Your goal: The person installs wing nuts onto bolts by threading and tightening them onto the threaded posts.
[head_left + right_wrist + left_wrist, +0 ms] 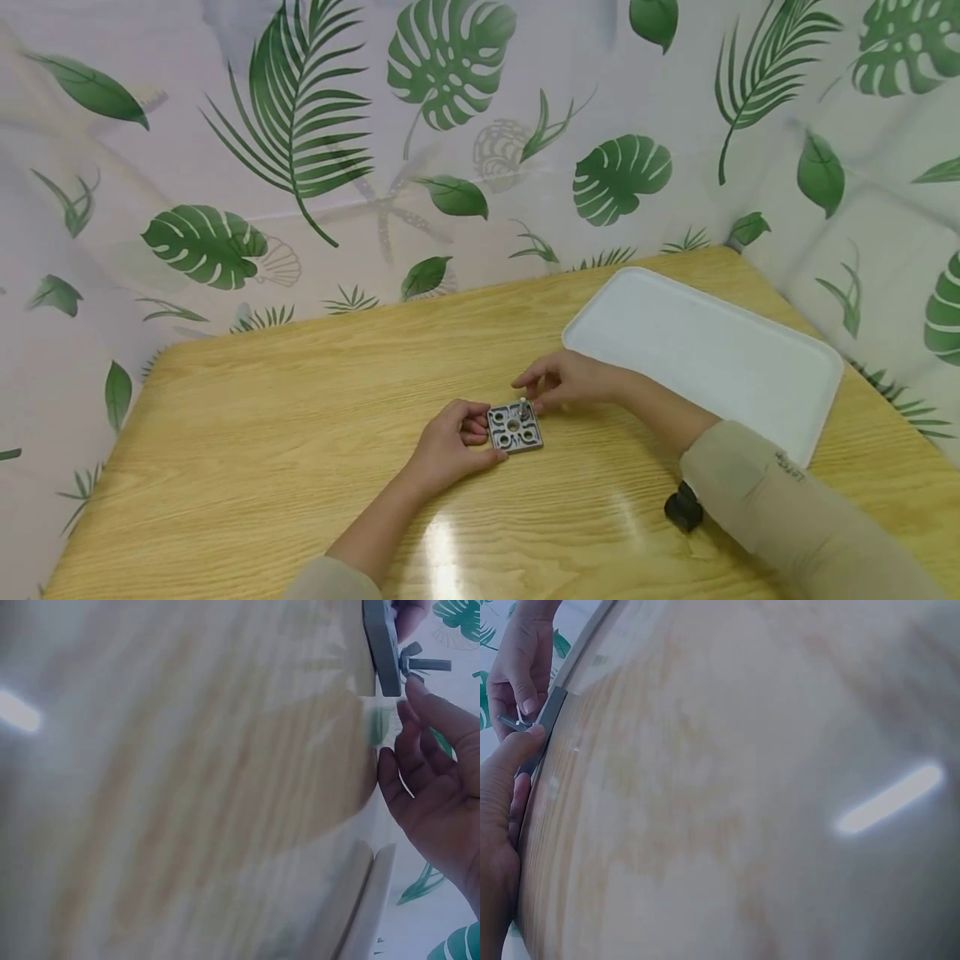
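Observation:
A square grey metal plate with several round holes lies on the wooden table. My left hand grips its left side, thumb along the near edge and fingers at the far left corner. From the plate's far right hole a bolt sticks up, with a wing nut low on it, close to the plate. My right hand is just right of that corner, fingers loosely bent and apart. In the right wrist view its thumb tip is right at a wing of the nut.
A white tray lies at the right of the wooden table, beyond the right forearm. A small black object is partly under the right sleeve. Leaf-patterned cloth hangs behind and beside the table.

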`<act>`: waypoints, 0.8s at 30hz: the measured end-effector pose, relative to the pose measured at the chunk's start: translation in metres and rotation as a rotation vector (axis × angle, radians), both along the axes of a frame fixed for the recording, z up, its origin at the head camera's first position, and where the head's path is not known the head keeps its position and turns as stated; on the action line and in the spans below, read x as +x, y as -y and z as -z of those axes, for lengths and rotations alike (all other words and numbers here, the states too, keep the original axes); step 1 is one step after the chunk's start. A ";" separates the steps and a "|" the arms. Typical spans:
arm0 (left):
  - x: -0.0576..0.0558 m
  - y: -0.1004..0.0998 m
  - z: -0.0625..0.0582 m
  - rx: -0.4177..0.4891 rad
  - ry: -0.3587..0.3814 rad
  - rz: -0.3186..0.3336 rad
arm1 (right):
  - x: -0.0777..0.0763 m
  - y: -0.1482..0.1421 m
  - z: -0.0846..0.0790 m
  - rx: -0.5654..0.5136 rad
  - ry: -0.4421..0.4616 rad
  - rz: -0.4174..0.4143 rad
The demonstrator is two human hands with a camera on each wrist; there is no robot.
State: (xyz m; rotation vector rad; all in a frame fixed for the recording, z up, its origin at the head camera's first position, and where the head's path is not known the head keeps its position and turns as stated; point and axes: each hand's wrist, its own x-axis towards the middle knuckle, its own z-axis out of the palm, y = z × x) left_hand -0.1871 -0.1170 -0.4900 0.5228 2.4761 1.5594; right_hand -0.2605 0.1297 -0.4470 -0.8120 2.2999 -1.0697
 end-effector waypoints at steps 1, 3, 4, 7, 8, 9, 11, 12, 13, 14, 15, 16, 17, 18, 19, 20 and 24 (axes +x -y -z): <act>0.000 0.000 0.000 -0.001 -0.005 0.000 | -0.003 0.000 0.000 -0.009 0.000 -0.043; 0.000 0.000 -0.001 0.000 -0.013 0.002 | -0.007 0.001 0.000 -0.028 -0.008 -0.101; 0.000 0.000 -0.001 0.003 -0.016 0.003 | -0.008 0.002 -0.001 -0.034 -0.025 -0.117; 0.000 0.000 -0.002 0.006 -0.020 0.005 | -0.009 0.004 0.001 -0.057 -0.070 -0.135; 0.000 0.000 -0.002 0.008 -0.019 0.005 | -0.009 0.004 0.001 -0.061 -0.081 -0.129; 0.000 0.000 -0.001 0.010 -0.019 0.005 | -0.008 0.004 0.002 -0.069 -0.089 -0.126; 0.000 0.001 -0.001 0.018 -0.017 0.005 | -0.007 0.004 0.004 -0.087 -0.101 -0.116; 0.000 0.001 -0.002 0.021 -0.017 0.005 | -0.006 0.004 0.005 -0.090 -0.109 -0.105; 0.000 0.001 -0.002 0.024 -0.018 0.005 | -0.004 0.003 0.005 -0.090 -0.118 -0.089; 0.000 0.001 -0.002 0.025 -0.017 0.006 | -0.002 0.003 0.006 -0.091 -0.121 -0.067; 0.000 0.001 -0.002 0.025 -0.019 0.007 | 0.000 0.003 0.007 -0.091 -0.124 -0.044; 0.000 0.001 -0.002 0.022 -0.020 0.008 | 0.003 0.003 0.008 -0.089 -0.132 -0.020; 0.000 0.001 -0.002 0.015 -0.022 0.009 | 0.006 0.003 0.008 -0.085 -0.136 0.012; 0.000 0.001 -0.001 0.008 -0.024 0.009 | 0.009 0.003 0.009 -0.086 -0.130 0.051; 0.000 0.000 -0.001 0.002 -0.026 0.009 | 0.013 0.004 0.010 -0.090 -0.120 0.091; 0.000 0.000 -0.001 -0.005 -0.027 0.009 | 0.017 0.005 0.011 -0.100 -0.110 0.133; 0.001 0.000 -0.001 -0.010 -0.028 0.009 | 0.031 0.009 0.018 -0.151 -0.092 0.295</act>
